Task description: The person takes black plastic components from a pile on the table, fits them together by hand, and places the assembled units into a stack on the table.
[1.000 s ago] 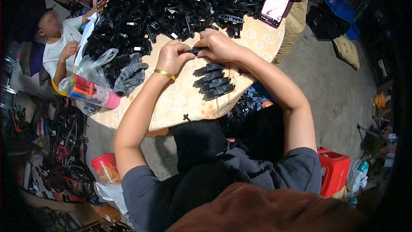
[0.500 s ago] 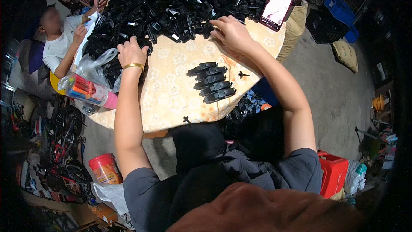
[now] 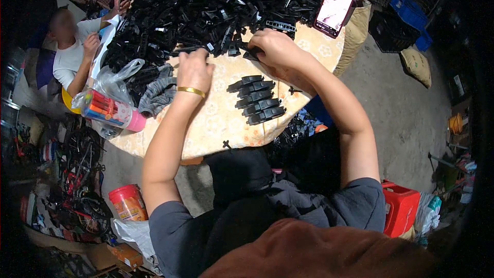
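Observation:
A big heap of black plastic parts covers the far side of the table. At its near edge is my left hand, wearing a gold bracelet; its fingers bend down beside a long black part, their grip smeared by motion. My right hand is closed at the heap's right front edge, with a dark plastic part at its fingertips. Nearer me, several black clip-like pieces lie in a slanting row. Small black cross-shaped pieces lie by the row and at the near edge.
A lit phone stands at the far right. On the left are a pen container, a clear plastic bag and a grey cloth-like bundle. Another person sits at the far left. A red stool stands at right.
My left hand has moved right along the heap's edge, uncovering the grey bundle. My right hand's fingers have curled in, and a dark part now shows at their tips.

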Demonstrator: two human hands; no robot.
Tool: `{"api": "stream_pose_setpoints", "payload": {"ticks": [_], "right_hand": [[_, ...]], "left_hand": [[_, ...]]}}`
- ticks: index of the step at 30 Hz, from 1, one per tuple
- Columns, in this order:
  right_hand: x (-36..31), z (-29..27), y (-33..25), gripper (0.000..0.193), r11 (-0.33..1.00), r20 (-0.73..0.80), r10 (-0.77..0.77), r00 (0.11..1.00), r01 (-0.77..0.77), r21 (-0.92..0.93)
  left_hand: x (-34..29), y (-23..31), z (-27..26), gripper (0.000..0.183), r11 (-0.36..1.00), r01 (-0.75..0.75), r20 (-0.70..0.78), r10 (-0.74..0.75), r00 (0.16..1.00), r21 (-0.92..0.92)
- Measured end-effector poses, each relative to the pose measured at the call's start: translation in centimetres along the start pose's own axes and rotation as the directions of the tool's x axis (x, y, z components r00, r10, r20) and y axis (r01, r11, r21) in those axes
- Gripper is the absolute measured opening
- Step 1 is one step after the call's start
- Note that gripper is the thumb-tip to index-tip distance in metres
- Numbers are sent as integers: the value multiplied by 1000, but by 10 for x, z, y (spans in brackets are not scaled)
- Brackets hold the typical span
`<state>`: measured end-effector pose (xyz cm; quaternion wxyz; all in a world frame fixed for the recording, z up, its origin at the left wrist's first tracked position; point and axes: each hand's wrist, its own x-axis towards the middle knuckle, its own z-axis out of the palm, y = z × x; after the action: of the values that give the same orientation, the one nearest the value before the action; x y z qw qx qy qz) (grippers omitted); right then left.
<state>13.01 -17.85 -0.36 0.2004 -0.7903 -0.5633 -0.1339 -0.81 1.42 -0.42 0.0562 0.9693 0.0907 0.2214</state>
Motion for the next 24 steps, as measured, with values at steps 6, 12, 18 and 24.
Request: {"api": "stream_pose_setpoints", "payload": {"ticks": [6, 12, 18, 24], "right_hand": [[-6, -5, -22, 16, 999, 37, -10, 999, 11, -37], [-6, -1, -21, 14, 995, 67, -26, 997, 32, -97], [-9, 0, -25, 16, 956, 112, 9, 994, -42, 290], [-13, -13, -23, 25, 929, 269, 180, 946, -253, 269]], "left_hand": [[-8, 20, -6, 49, 909, -241, -84, 225, 971, -340], [0, 10, -15, 38, 819, -210, -73, 202, 977, -535], [3, 9, -14, 28, 806, -209, -46, 221, 974, -554], [2, -3, -18, 28, 869, -248, 85, 312, 946, -427]]}}
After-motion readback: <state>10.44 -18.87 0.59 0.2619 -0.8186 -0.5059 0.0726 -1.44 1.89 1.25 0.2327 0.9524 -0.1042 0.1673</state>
